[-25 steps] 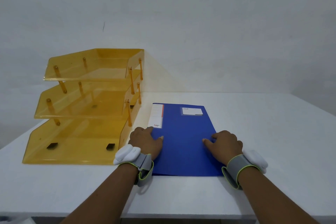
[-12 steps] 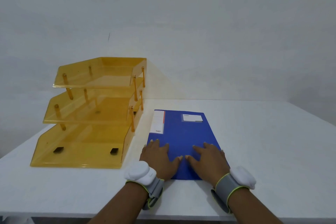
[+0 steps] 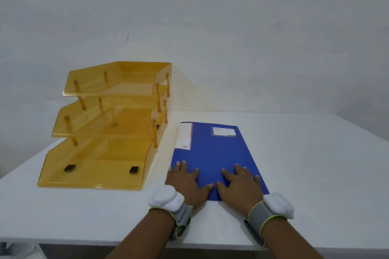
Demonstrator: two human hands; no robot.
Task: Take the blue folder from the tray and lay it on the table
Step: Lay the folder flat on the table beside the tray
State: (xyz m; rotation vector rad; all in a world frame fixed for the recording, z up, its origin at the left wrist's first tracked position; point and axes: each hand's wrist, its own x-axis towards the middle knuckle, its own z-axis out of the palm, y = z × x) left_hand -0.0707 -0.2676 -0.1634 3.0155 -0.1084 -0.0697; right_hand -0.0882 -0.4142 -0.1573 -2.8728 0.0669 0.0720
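Note:
The blue folder (image 3: 212, 153) lies flat on the white table (image 3: 305, 174), just right of the yellow three-tier tray (image 3: 101, 153). It bears a white spine label at its far left and a small white card near its far edge. My left hand (image 3: 185, 183) rests palm down on the folder's near left corner, fingers spread. Palm down as well, my right hand (image 3: 240, 185) lies on the near right part, fingers apart. The two thumbs nearly touch. Neither hand grips anything. All three tray tiers look empty.
A plain grey-white wall stands behind the table. The table's near edge runs under my forearms, and both wrists carry grey straps with white sensor pods.
Both hands slid from the folder's side edges toward its near middle and flattened with fingers spread. The view has tilted up a little. The folder has stayed in place.

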